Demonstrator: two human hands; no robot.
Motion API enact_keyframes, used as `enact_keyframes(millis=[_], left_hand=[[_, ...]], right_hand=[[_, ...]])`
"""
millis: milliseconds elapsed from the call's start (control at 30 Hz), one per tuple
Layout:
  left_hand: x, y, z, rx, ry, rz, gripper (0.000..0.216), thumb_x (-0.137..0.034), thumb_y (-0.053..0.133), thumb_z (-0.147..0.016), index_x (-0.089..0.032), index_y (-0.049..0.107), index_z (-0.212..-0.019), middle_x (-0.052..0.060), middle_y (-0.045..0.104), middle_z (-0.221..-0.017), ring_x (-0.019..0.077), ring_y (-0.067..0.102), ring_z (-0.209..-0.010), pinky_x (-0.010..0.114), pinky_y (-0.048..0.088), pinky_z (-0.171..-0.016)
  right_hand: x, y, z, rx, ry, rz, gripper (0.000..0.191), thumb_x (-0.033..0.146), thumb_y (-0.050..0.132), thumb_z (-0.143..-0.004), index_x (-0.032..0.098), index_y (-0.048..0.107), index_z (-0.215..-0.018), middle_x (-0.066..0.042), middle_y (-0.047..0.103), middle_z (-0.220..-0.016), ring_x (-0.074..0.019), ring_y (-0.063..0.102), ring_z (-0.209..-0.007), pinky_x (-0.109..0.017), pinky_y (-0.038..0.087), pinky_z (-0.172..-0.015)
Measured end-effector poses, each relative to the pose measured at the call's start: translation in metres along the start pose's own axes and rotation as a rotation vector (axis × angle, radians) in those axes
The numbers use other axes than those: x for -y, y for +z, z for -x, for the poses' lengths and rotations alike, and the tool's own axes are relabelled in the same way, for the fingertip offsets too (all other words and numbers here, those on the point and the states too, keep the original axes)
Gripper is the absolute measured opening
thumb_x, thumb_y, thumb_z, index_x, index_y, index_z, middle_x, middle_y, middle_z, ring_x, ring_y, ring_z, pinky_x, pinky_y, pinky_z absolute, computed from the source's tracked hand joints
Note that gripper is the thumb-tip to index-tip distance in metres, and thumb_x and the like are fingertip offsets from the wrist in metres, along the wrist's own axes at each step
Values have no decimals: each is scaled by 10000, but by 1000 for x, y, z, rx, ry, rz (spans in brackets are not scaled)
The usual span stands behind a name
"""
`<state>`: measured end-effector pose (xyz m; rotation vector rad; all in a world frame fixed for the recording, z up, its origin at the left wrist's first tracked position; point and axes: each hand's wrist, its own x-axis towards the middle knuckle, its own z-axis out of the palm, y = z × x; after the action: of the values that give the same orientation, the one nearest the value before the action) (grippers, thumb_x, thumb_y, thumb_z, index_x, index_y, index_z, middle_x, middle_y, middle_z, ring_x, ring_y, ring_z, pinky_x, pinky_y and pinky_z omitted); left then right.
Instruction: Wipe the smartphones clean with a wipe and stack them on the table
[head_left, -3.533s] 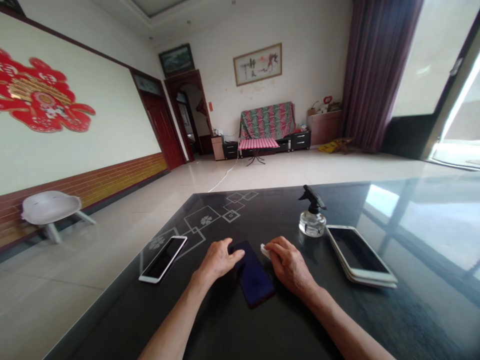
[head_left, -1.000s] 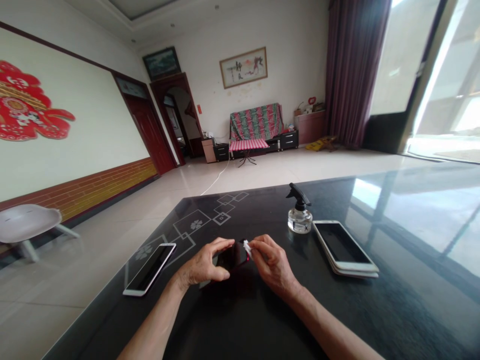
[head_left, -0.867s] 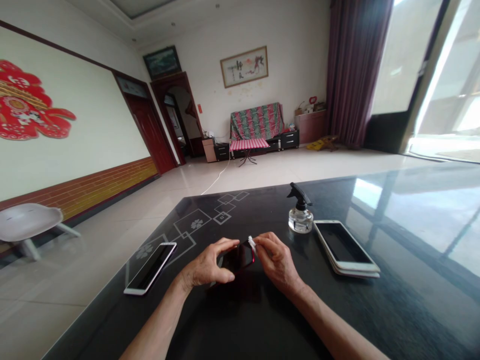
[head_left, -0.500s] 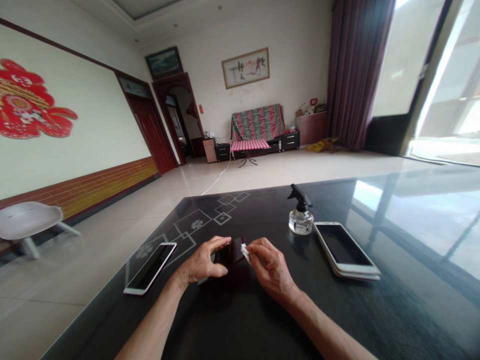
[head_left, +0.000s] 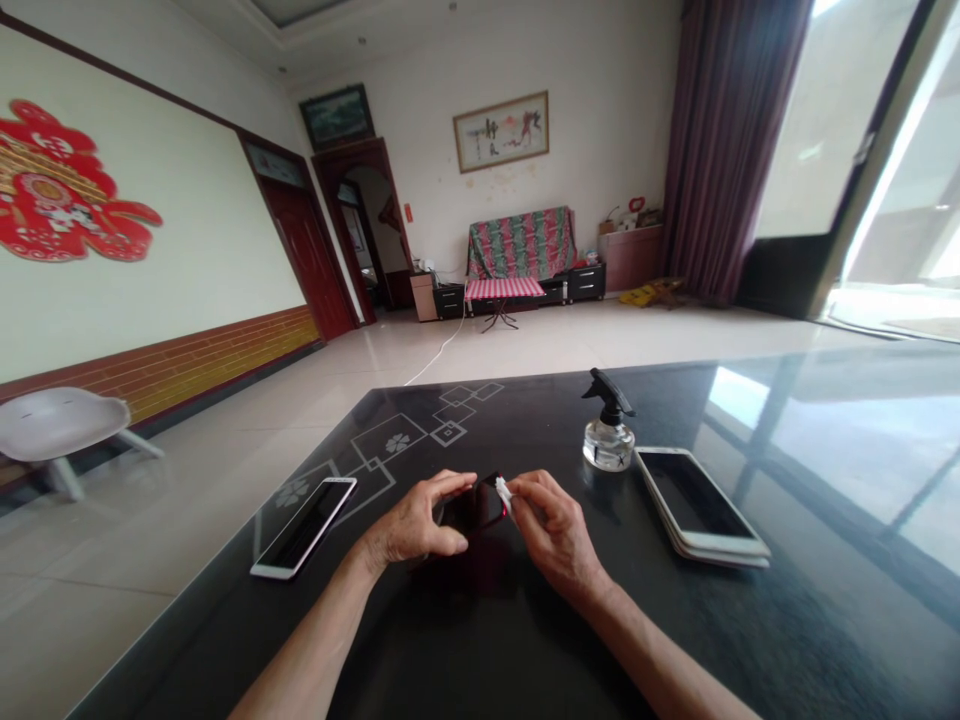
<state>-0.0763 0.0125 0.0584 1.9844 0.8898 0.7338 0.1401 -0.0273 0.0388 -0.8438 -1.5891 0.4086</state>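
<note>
The dark smartphone [head_left: 469, 510] has turned sideways — left hand [head_left: 416, 518] gripping its sides, right hand [head_left: 556, 522] pinching a white wad [head_left: 502, 489] — so its end seems to get wiped.

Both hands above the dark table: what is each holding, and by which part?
The left hand holds a dark phone by its near and far edges; the right hand pinches a white wad by the end nearer the palm.

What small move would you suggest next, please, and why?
Probably slide the white wad along the edge of the dark phone: the right hand pinches the wad at that edge, while the left hand grips the phone.
</note>
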Motion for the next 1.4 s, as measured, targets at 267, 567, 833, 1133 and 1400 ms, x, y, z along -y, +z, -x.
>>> enact_keyframes(millis=[267, 567, 833, 1133, 1400], left_hand=[[4, -1, 0, -14, -22, 39, 759, -71, 708, -552, -207, 546, -1281, 44, 527, -1282, 271, 469, -1243, 415, 284, -1126], [-8, 5, 0, 78, -30, 156, 771, -103, 710, -552, -202, 529, -1296, 48, 540, -1259, 285, 466, -1238, 446, 269, -1125], [6, -3, 1, -27, -78, 81, 763, -108, 718, -540, -201, 547, -1277, 57, 546, -1250, 294, 469, -1239, 462, 269, -1125], [-4, 12, -3, 61, -45, 58, 794, -137, 741, -558, -204, 516, -1316, 65, 524, -1296, 291, 476, -1237, 433, 303, -1111], [-4, 9, -1, -37, -20, -158, 810, -144, 737, -535, -223, 519, -1311, 49, 552, -1222, 272, 531, -1164, 400, 390, -1054]], right_hand=[[1, 0, 1, 18, 17, -20, 146, 217, 522, -868, 201, 663, -832, -51, 607, -819, -153, 588, -751, -254, 480, -687], [-4, -5, -3, -55, 37, -2, 131, 210, 542, -848, 201, 671, -828, -46, 622, -809, -156, 602, -764, -259, 488, -707], [4, 3, 2, 10, 18, -5, 152, 210, 520, -858, 204, 670, -830, -48, 618, -812, -152, 601, -748, -252, 492, -689], [-17, -4, 0, -68, 81, 96, 173, 195, 505, -848, 203, 676, -823, -53, 634, -814, -167, 614, -770, -269, 491, -714], [-7, -2, 3, 9, 49, 98, 150, 207, 521, -833, 208, 667, -797, -39, 635, -784, -158, 619, -736, -247, 496, -682]])
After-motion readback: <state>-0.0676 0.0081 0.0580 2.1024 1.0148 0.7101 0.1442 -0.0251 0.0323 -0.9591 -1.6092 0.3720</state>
